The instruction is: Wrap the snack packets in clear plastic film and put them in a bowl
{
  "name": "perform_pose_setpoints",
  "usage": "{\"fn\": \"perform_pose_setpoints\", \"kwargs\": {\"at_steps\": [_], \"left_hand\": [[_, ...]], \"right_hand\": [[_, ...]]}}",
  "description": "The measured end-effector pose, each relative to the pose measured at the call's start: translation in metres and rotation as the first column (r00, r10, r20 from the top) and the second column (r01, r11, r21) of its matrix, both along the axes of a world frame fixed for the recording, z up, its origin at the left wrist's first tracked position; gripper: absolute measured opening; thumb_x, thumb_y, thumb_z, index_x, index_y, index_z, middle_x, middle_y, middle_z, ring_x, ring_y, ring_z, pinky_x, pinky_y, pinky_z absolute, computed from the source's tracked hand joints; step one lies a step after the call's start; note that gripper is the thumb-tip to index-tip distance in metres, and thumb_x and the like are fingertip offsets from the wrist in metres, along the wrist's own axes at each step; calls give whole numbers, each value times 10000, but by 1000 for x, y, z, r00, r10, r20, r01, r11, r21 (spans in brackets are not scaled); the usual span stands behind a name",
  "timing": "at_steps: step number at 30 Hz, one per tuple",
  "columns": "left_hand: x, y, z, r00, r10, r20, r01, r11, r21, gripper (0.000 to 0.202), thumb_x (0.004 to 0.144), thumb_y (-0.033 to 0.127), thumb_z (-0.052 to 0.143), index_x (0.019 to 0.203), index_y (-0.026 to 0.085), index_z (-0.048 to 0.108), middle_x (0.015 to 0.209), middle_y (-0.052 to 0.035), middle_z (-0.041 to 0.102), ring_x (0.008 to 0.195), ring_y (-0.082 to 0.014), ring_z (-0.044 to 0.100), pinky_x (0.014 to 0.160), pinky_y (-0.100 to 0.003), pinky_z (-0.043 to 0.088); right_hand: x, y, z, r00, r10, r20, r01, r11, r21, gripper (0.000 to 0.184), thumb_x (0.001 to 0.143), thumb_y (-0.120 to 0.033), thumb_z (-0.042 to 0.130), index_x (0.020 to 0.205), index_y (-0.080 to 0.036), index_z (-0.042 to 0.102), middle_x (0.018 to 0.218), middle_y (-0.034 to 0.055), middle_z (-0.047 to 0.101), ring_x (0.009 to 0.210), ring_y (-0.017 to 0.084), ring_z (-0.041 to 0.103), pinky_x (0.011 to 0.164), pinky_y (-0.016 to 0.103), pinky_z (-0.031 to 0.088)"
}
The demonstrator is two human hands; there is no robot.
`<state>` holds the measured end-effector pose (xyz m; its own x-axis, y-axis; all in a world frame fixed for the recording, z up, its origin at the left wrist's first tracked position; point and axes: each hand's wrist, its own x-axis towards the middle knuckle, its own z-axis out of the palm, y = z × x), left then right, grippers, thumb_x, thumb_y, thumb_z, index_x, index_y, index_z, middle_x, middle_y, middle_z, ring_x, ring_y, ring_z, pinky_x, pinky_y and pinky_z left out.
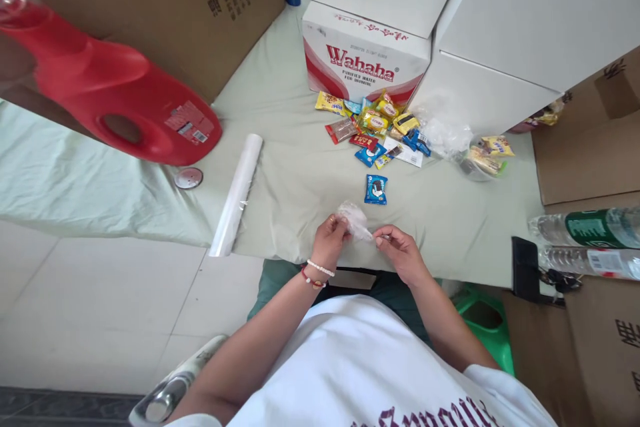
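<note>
Both hands pinch a small clear plastic bag [354, 220] just below frame centre — left hand [330, 240] grips its crumpled upper end, right hand [397, 248] its thin twisted tip. Its long axis slants from upper left to lower right. Contents unclear. A blue snack packet [376, 189] lies above on the pale green cloth [300, 173].

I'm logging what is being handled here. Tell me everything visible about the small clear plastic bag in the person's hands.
The small clear plastic bag is thin, see-through film, crumpled and bunched rather than flat, and whether anything is inside cannot be told. It is held just above the near edge of the pale green cloth, in front of the person's body. The left hand pinches its left side, and the right hand pinches a drawn-out corner at its lower right. A blue snack packet lies just beyond it, apart.
</note>
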<state>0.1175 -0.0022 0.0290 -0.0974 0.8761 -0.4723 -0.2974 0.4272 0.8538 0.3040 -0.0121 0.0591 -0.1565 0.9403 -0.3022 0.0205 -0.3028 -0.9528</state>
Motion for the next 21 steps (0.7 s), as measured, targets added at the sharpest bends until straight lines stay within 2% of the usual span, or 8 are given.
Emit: {"fn": "perform_pose_setpoints", "kwargs": {"at_steps": [4,7,10,13,15,17,19,21], "left_hand": [[-6,1,1,998,-27,-56,29,999,36,463,801,668,704,748,234,555,628,51,492,589,-119,469,562,-259,430],[-7,-3,3,984,-70,-166,88,991,105,455,833,661,679,737,233,559,581,63,434,552,-111,391,545,-261,357],[-3,-8,3,976,-89,-197,117,984,136,477,859,683,637,735,230,555,581,60,419,554,-114,371,540,-265,332],[1,-12,2,975,-98,-201,131,979,158,468,886,679,611,805,219,598,685,21,527,620,-129,451,579,-269,394],[2,-16,2,964,20,-265,30,983,180,451,877,654,645,971,213,631,891,-35,621,761,-158,557,649,-278,465],[3,-21,3,932,116,-344,-46,978,205,498,837,613,717,1112,212,611,1049,-79,631,901,-193,617,696,-292,506],[4,-24,2,917,70,-394,17,977,214,531,763,566,807,1110,210,619,1080,-91,635,944,-214,639,699,-299,519],[4,-23,-1,923,-15,-385,100,975,201,467,730,518,837,1029,209,654,1043,-83,659,927,-214,647,720,-306,524]], "right_hand": [[8,0,-5,998,-46,45,49,996,-75,382,795,-607,792,893,-241,737,734,-10,595,686,160,535,695,299,459],[12,2,-5,973,-74,218,68,997,39,390,812,-626,762,869,-240,740,877,31,638,774,179,565,700,298,473],[8,4,-2,970,-26,242,6,997,80,370,811,-599,773,918,-247,737,933,33,656,816,185,589,705,290,475],[0,6,-6,973,124,197,-126,992,1,375,814,-597,764,850,-229,699,718,-23,573,668,153,503,637,275,416],[-5,7,-11,968,108,227,-112,994,5,385,834,-601,732,788,-225,663,651,-41,511,624,142,441,607,269,374],[-10,8,-16,958,35,285,-49,998,43,379,857,-586,703,755,-228,633,645,-41,504,619,142,424,599,268,360],[-13,8,-19,943,5,333,-32,996,78,359,863,-557,697,734,-232,618,644,-37,518,618,146,430,596,268,360],[-16,8,-20,940,23,342,-57,994,89,323,856,-533,709,748,-237,636,651,-32,548,625,152,455,596,269,374]]}}
